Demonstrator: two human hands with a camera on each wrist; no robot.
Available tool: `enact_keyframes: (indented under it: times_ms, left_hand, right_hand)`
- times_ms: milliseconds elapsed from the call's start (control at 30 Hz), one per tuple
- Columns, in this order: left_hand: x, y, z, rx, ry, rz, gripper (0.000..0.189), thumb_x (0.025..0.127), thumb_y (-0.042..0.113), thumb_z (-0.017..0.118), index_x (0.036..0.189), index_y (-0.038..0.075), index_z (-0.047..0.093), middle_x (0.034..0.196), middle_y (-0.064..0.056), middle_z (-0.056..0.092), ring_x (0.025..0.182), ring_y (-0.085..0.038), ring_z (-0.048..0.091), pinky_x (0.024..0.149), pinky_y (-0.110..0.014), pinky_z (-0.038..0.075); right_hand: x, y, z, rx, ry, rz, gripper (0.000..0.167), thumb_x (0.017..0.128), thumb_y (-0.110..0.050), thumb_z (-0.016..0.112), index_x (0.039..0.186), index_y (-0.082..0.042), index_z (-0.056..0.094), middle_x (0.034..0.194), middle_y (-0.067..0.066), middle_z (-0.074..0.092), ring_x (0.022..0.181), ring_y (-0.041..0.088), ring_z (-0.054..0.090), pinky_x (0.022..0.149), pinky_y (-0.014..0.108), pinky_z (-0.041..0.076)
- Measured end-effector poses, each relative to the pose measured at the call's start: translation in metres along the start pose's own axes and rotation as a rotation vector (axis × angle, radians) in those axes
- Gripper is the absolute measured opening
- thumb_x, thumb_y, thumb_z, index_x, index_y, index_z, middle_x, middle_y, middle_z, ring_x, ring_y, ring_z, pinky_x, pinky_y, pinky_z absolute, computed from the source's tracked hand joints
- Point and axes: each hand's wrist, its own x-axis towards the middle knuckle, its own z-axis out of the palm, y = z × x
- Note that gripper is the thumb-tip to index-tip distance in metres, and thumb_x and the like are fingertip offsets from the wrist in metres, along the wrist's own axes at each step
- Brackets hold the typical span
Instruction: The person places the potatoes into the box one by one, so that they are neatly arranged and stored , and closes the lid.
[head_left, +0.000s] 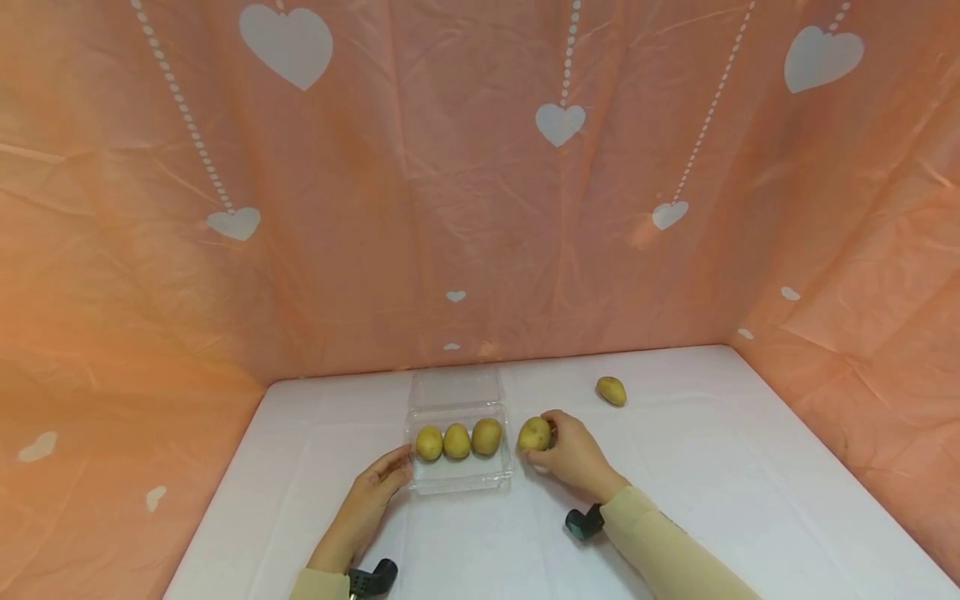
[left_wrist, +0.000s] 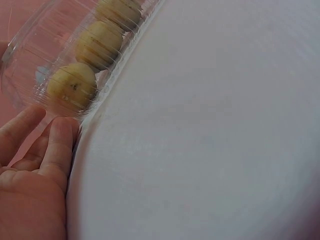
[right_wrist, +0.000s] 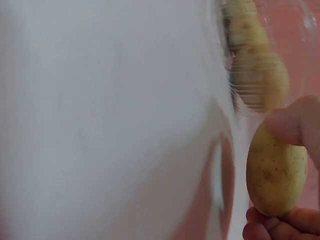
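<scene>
A clear plastic container (head_left: 459,482) lies on the white table with its lid (head_left: 456,388) folded back. Three potatoes stand side by side in it: a left one (head_left: 429,443), a middle one (head_left: 457,442) and a right one (head_left: 487,437). My left hand (head_left: 375,487) touches the container's left wall with its fingers fairly straight, as the left wrist view also shows. Just right of the container, my right hand (head_left: 576,454) holds another potato (head_left: 534,434). In the right wrist view, thumb and fingers grip that potato (right_wrist: 276,172) at opposite ends.
One more potato (head_left: 611,391) lies farther back on the right of the table (head_left: 712,450). Orange curtains (head_left: 480,208) with white hearts stand behind the table and on both sides. Each wrist wears a small black camera, such as the right one (head_left: 583,522).
</scene>
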Motion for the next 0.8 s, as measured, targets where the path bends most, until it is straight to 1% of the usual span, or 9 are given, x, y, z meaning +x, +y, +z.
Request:
enact_keyframes:
  times_ms: [133,233,367,467,600,700,800]
  left_hand:
    - [0.001,-0.001,-0.001,-0.003,0.002,0.001,0.053,0.094,0.020,0.062,0.141,0.001,0.046,0.144,-0.020,0.044,0.136,-0.032,0.036,0.111,-0.047,0.029]
    - [0.000,-0.001,-0.001,0.000,-0.008,0.002,0.053,0.095,0.021,0.061,0.141,0.001,0.046,0.144,-0.021,0.044,0.136,-0.033,0.035,0.111,-0.048,0.029]
    - [0.000,-0.001,0.000,0.003,-0.023,0.002,0.053,0.096,0.021,0.060,0.142,0.000,0.044,0.145,-0.021,0.043,0.137,-0.034,0.034,0.111,-0.049,0.027]
    - [0.001,-0.001,0.001,-0.006,-0.027,0.000,0.052,0.096,0.020,0.059,0.142,0.000,0.044,0.145,-0.021,0.043,0.137,-0.034,0.034,0.112,-0.049,0.027]
    - [0.001,-0.001,0.002,-0.009,-0.027,0.000,0.052,0.096,0.020,0.059,0.142,0.000,0.044,0.144,-0.020,0.044,0.137,-0.033,0.035,0.112,-0.047,0.028]
    - [0.000,-0.001,0.001,0.000,-0.025,0.016,0.053,0.096,0.020,0.060,0.143,0.001,0.043,0.143,-0.020,0.045,0.135,-0.032,0.036,0.111,-0.048,0.029]
    - [-0.001,0.001,0.000,0.016,-0.029,0.042,0.057,0.096,0.019,0.059,0.147,0.003,0.037,0.142,-0.022,0.045,0.134,-0.033,0.038,0.110,-0.048,0.030]
  right_hand:
    - [0.003,-0.003,-0.005,0.015,0.017,0.024,0.064,0.069,-0.023,0.084,0.121,0.003,0.057,0.101,0.009,0.063,0.089,0.019,0.057,0.081,0.038,0.050]
    - [0.005,-0.007,-0.010,0.041,0.035,0.028,0.064,0.070,-0.023,0.083,0.122,0.003,0.056,0.102,0.010,0.062,0.091,0.022,0.058,0.083,0.039,0.049]
    - [0.007,-0.011,-0.013,0.062,0.064,-0.007,0.064,0.072,-0.026,0.083,0.123,0.003,0.057,0.102,0.010,0.061,0.095,0.026,0.057,0.084,0.040,0.048]
    - [0.006,-0.018,-0.013,0.090,0.065,-0.046,0.064,0.072,-0.028,0.084,0.123,0.001,0.057,0.102,0.008,0.063,0.096,0.026,0.058,0.083,0.040,0.049]
    - [0.004,-0.032,-0.009,0.140,0.020,-0.089,0.063,0.072,-0.032,0.084,0.123,-0.004,0.058,0.102,0.004,0.063,0.095,0.026,0.059,0.081,0.038,0.050]
    - [0.003,-0.044,-0.002,0.160,-0.043,-0.128,0.063,0.074,-0.038,0.083,0.123,-0.008,0.058,0.103,0.001,0.063,0.095,0.025,0.058,0.078,0.037,0.050]
    - [0.003,-0.056,0.008,0.169,-0.117,-0.182,0.063,0.075,-0.040,0.082,0.124,-0.010,0.057,0.103,-0.002,0.061,0.093,0.021,0.057,0.075,0.033,0.050]
